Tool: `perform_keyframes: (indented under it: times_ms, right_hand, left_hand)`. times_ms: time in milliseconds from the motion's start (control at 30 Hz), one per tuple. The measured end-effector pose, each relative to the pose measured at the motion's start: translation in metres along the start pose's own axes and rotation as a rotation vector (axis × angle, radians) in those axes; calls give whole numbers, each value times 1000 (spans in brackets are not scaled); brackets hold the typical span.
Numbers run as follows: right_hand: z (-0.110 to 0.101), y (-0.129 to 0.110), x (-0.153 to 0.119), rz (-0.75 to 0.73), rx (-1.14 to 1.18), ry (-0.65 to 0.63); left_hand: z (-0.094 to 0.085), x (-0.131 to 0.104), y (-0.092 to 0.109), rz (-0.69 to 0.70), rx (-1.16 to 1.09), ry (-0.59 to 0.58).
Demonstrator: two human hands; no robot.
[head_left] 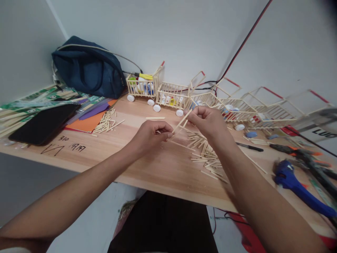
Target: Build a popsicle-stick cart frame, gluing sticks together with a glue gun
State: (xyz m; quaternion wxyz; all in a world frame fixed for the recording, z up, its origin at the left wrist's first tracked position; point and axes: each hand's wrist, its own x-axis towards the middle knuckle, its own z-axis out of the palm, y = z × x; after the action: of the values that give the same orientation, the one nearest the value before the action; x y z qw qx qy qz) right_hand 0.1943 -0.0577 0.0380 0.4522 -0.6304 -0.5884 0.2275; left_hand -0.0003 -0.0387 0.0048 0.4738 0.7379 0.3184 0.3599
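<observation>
Between my hands, above the wooden table, are a few thin wooden sticks (181, 122) that meet at angles. My left hand (156, 135) pinches their near end between thumb and fingers. The far end is held by my right hand (206, 121), its thumb and fingertips closed. Whether the sticks are joined cannot be made out. Below and to the right lies a pile of short cut sticks (209, 154), partly covered by my right forearm. Two short sticks (155, 118) rest on the table just beyond my left hand.
Along the wall stand several stick-built toy carts (172, 92) with white wheels. A blue glue gun (300, 189) and a black pen (250, 146) lie to the right. At left are a blue bag (86, 70), a phone (44, 123), packaged chopsticks (15, 121) and orange paper (85, 122).
</observation>
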Motion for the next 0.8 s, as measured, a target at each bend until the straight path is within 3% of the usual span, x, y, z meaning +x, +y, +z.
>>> perform_keyframes:
  times_ms: [200,467,800]
  right_hand:
    - [1,8,10,-17,-57,-52]
    - [5,11,18,90,-57,-140]
    - [10,16,27,117,-31,-292]
  left_hand:
    - [0,0,-1,-18,-17,0]
    - [1,0,-2,-49,-65,7]
    - [1,-2,-2,-35,-27,12]
